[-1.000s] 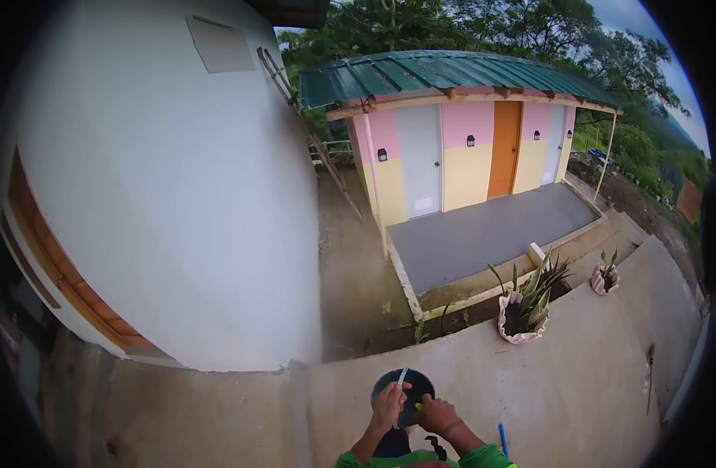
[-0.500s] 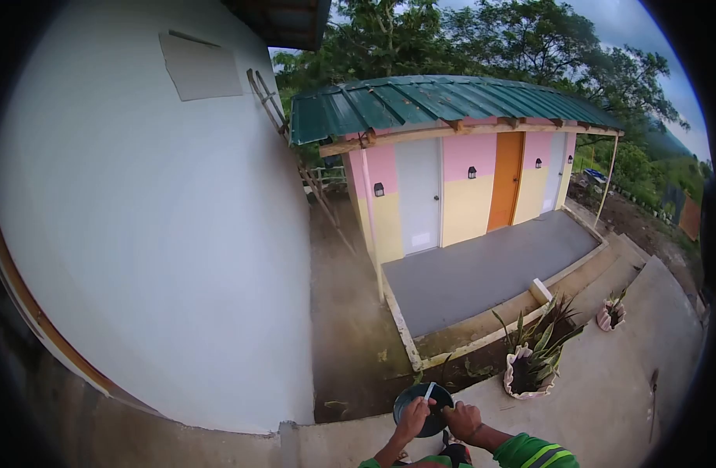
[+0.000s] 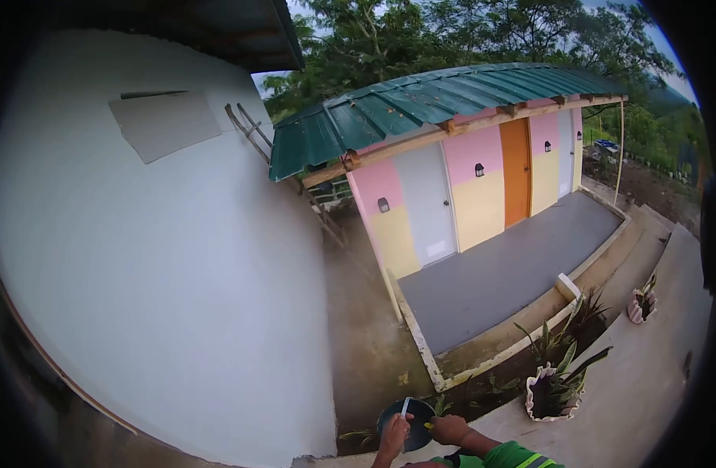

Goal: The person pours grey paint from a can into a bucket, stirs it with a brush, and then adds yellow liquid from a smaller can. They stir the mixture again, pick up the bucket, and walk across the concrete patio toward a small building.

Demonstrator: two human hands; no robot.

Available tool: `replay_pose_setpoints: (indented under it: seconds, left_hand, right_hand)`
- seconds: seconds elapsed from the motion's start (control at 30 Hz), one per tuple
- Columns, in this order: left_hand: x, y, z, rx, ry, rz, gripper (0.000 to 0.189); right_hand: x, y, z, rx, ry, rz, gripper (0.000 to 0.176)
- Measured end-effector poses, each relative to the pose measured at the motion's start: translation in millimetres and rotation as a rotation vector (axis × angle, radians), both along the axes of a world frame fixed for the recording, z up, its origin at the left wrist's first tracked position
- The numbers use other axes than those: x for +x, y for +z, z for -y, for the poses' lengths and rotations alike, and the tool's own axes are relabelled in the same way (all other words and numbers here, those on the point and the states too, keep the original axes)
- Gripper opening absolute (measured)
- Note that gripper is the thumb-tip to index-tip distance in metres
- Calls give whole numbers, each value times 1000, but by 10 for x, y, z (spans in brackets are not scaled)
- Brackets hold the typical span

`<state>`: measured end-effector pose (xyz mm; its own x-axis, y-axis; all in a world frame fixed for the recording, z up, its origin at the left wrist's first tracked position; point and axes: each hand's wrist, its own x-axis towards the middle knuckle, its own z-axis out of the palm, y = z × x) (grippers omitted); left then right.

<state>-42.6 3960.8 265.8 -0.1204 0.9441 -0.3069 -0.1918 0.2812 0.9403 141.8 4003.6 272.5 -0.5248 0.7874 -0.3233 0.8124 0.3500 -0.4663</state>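
At the bottom of the view, my left hand (image 3: 394,438) is closed around a slim white strip-like object (image 3: 406,405), which points upward from the fingers. My right hand (image 3: 450,430) is curled closed just to the right, with a small yellow piece (image 3: 429,426) showing at its fingers. Both hands are over a dark round bucket (image 3: 384,420), whose inside is partly covered by them. A green sleeve with a reflective stripe (image 3: 535,460) covers my right arm.
A scalloped pot (image 3: 533,402) with snake plants stands to the right, a smaller potted plant (image 3: 637,310) beyond it. A white wall (image 3: 217,312) rises at left. Ahead are a low curb (image 3: 482,363) and a pink-and-yellow building with a green roof (image 3: 420,101).
The view has tilted and shifted, so the building and pots sit differently in it. Both hands stay close together at the bucket; a yellow piece now shows at my right hand.
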Motion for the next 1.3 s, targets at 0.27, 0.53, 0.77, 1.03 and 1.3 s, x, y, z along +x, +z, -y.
replay_pose_setpoints:
  seconds: [0.27,0.53,0.77,1.03,1.3]
  left_hand:
    - [20,162,-671,-37,3,-132,27]
    - [449,137,-1160,4,-8,-32,26]
    - [394,149,-1188,-22,-45,34,28]
    - [341,40,-1379,10,-74,-91,28]
    - [721,-112,-1545,24,74,-48,28]
  right_hand:
    - [-43,173,-761,261,181,29,19]
    - [318,-46,-1283,-226,-43,86,29]
    - [388,206,-1189,-15,-52,-33,27]
    - [159,87,-1373,407,121,54,21]
    - [589,-309,-1836,-238,311,107,39]
